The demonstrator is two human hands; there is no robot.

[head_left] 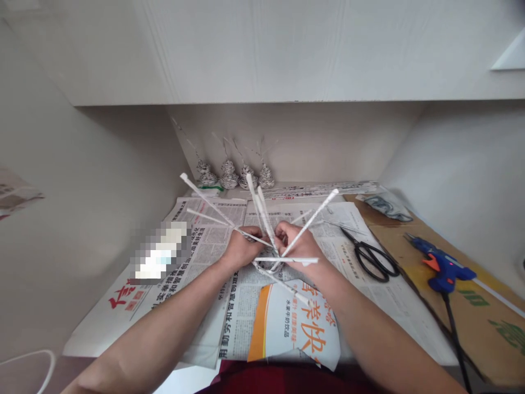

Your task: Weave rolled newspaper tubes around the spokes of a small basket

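Observation:
Between my two hands is a small woven piece of rolled newspaper [268, 267], with several pale paper rods sticking out of it in all directions. My left hand [245, 245] is closed on its left side, fingers curled around the weave. At the far right side, my right hand [293, 241] pinches at the rods with thumb and fingers bent together. The fingertips of both hands are partly hidden behind the rods. Under the piece lies a torn sheet of printed packaging [283, 317], white and orange, on spread newspaper [205, 262].
Several woven paper gourd shapes [229, 175] stand along the back wall, beside a bundle of paper rods [320, 190]. Black scissors [373, 260] lie to the right. A blue glue gun [445, 268] and a crumpled cloth [385, 208] rest on cardboard [488, 350]. A cabinet panel [287, 54] overhangs the table.

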